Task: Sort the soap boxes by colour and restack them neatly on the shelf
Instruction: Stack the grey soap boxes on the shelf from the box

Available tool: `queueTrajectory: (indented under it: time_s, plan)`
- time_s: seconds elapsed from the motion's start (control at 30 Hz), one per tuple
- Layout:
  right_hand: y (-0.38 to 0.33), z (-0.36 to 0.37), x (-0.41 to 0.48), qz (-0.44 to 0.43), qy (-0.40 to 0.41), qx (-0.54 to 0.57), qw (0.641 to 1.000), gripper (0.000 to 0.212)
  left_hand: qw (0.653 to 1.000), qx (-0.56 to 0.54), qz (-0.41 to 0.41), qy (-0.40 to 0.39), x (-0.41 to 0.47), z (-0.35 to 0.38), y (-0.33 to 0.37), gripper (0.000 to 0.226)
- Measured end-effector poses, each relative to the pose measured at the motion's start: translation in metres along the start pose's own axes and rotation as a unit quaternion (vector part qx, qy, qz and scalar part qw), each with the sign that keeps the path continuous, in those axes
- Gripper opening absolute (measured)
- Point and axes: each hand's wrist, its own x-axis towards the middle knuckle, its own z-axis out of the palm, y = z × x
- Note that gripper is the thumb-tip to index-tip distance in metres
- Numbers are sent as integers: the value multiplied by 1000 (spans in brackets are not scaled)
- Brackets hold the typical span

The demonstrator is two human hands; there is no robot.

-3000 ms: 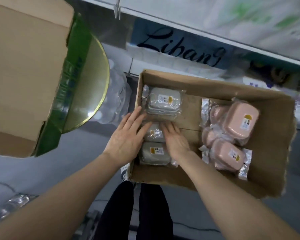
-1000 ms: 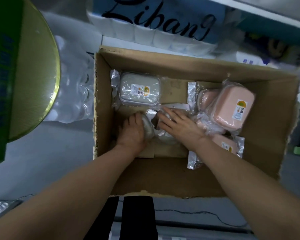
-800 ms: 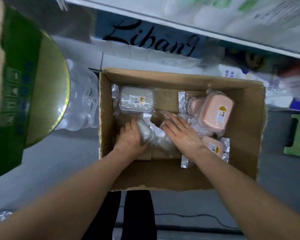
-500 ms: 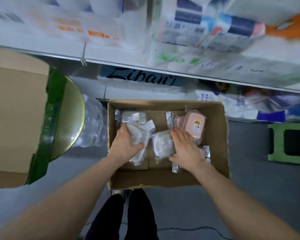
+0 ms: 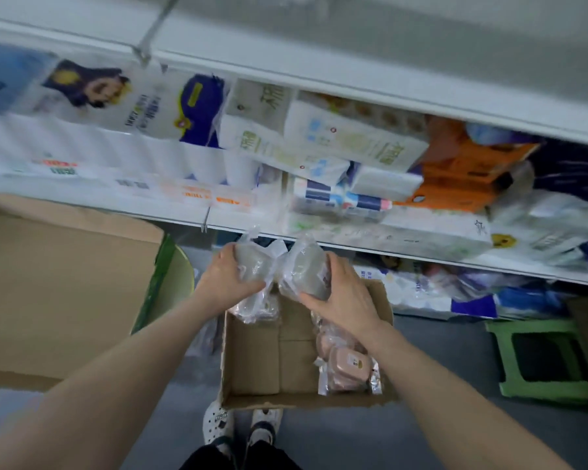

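each of the hands grips one grey soap box, left hand [image 5: 230,278] and right hand [image 5: 342,293], side by side just below the shelf [image 5: 404,247] edge ahead.

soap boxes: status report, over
Hands full: left hand grips grey soap box, right hand grips second grey soap box, both held above carton. In carton's right side: pink soap boxes. Ahead, shelf crowded with paper packs.

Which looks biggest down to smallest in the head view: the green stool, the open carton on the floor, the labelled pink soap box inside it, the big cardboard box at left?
1. big cardboard box (looks nearer the camera, so true size unsure)
2. open carton
3. green stool
4. pink soap box
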Motion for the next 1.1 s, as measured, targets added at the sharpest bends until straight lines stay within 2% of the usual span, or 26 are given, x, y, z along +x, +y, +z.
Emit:
queueTrajectory:
  time_s: [0.07,0.2,0.37,0.5,0.7,0.8,0.93,1.1]
  plan:
    - [-15,-23,9,-26,17,-1,1000,88,1000,-12,7,1,-8,-30,13,90]
    - [-45,-66,32,-65,44,-20,997,87,998,-25,22,46,-23,-81,34,113]
    - [-86,-120,60,-132,83,-33,987,94,992,0,48,121,-33,-141,58,95]
    - [-122,-170,80,-176,117,-26,977,97,986,37,82,142,-36,-194,76,88]
    - [-172,-231,111,-195,176,-72,962,91,968,106,138,181,-26,-263,103,93]
    - [-188,-256,140,-178,190,-99,960,86,961,127,163,184,-10,-293,117,91]
    - [-196,-286,197,-136,232,-193,944,79,951,169,193,176,23,-334,136,96]
    - [-211,-311,272,-72,172,-252,950,77,954,142,210,162,67,-369,145,100]
